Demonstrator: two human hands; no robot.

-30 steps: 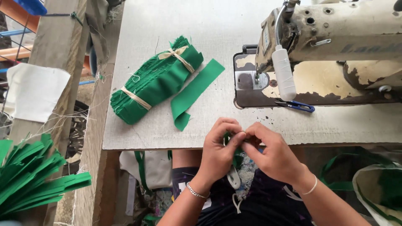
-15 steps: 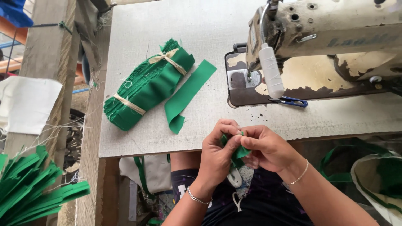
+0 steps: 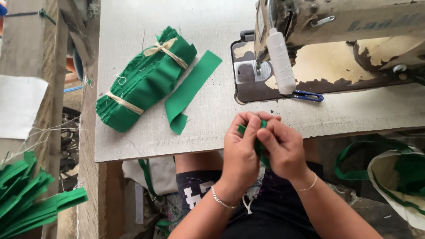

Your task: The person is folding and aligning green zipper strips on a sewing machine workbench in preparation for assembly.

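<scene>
My left hand (image 3: 241, 152) and my right hand (image 3: 283, 148) meet over the table's front edge, both pinching a narrow green fabric strip (image 3: 258, 146) that is mostly hidden between the fingers. To the left on the grey table (image 3: 133, 141) lies a tied bundle of green fabric strips (image 3: 144, 82) with a loose green strip (image 3: 188, 90) beside it. An old cream sewing machine (image 3: 336, 40) stands just beyond my hands, its white thread spool (image 3: 282, 59) hanging in front.
Blue thread snips (image 3: 305, 95) lie on the machine base. More green strips (image 3: 31, 197) pile at the lower left beside a wooden post. A white bag with green handles (image 3: 394, 175) sits at the right. White cloth (image 3: 17, 106) lies at the far left.
My hands have risen from my lap to the table's front edge, still working the green strip. The view has shifted, so the machine and bundle appear further left.
</scene>
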